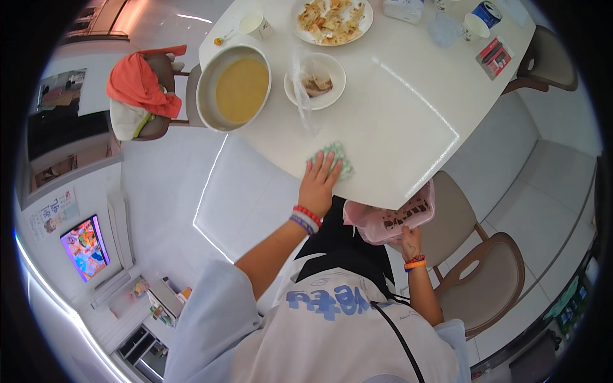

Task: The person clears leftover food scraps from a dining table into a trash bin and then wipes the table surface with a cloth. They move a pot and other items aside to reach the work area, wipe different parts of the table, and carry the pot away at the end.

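My left hand lies palm down on a green and white cloth, pressing it to the white tabletop near the edge. The fingers are spread over the cloth, covering part of it. My right hand grips the near side of a pink plastic container or bag with dark printed marks. It sits just below the table's edge, which hides part of it. Farther in from the cloth stands a white bowl with brown food scraps, a clear plastic bag draped over its rim.
A large metal basin of yellowish liquid stands at the left table edge. Behind are a plate of flatbread pieces, paper cups, a blue can and a red package. Chairs flank the table; one bears orange cloth.
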